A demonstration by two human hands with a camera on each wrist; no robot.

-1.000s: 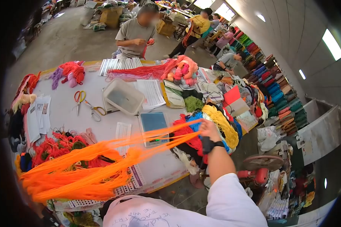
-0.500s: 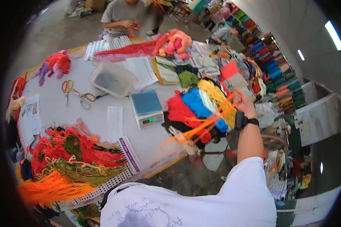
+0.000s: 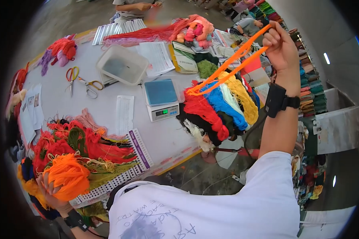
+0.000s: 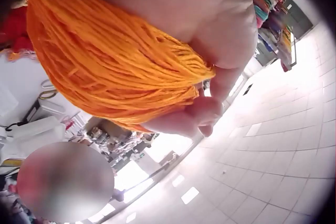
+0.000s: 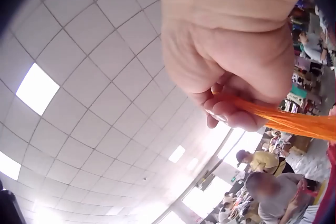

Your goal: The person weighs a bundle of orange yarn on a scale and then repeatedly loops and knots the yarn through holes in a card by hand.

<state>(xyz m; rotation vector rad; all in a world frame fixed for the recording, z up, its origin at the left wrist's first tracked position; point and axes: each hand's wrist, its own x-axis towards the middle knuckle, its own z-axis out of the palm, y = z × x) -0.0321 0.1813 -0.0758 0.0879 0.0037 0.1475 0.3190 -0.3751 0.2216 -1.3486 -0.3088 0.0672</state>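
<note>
My right hand (image 3: 281,46), raised at the upper right, grips a thin loop of orange yarn (image 3: 243,51). The loop slants down and left over the coloured skeins. Up close in the right wrist view, curled fingers (image 5: 231,113) close around the orange strands (image 5: 299,121). Low at the left, my left hand (image 3: 52,191) holds a thick bundle of orange yarn (image 3: 68,175) beside a red and green yarn heap (image 3: 95,153). The left wrist view shows this orange yarn (image 4: 115,61) wrapped over the hand, with the fingers (image 4: 181,121) bent around it.
Red, blue, white and yellow skeins (image 3: 227,99) lie at the table's right edge. A digital scale (image 3: 161,95), a clear plastic tub (image 3: 122,64), scissors (image 3: 71,79) and paper sheets (image 3: 125,113) are on the table (image 3: 95,107). Across it stands a person (image 3: 131,8).
My right hand has moved up and right with its orange loop. The long orange skein stretched across the table earlier is now a compact bundle in my left hand, which has come into view.
</note>
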